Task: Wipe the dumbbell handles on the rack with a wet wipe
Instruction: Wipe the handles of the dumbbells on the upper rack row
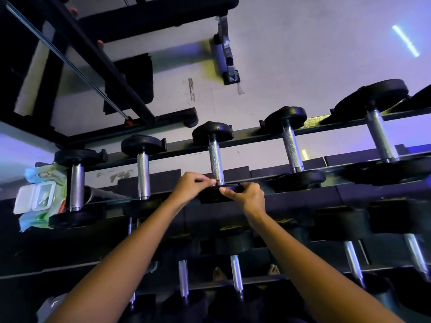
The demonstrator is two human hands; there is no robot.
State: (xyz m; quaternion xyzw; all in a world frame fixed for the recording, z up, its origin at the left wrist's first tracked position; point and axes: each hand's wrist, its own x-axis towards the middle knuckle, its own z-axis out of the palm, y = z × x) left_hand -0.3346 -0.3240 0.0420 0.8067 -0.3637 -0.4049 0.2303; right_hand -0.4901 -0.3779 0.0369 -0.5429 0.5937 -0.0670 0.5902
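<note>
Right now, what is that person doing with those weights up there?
A person is cleaning at a rack. Both hands are at the near end of the middle dumbbell on the top shelf. The left hand pinches something small and pale, likely a wipe, against the bottom of the metal handle. The right hand holds the black weight beside it. An open pack of wipes sits at the shelf's left end.

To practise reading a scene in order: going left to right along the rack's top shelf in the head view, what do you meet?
wipes pack → first dumbbell → second dumbbell → third dumbbell → fourth dumbbell → fifth dumbbell
</note>
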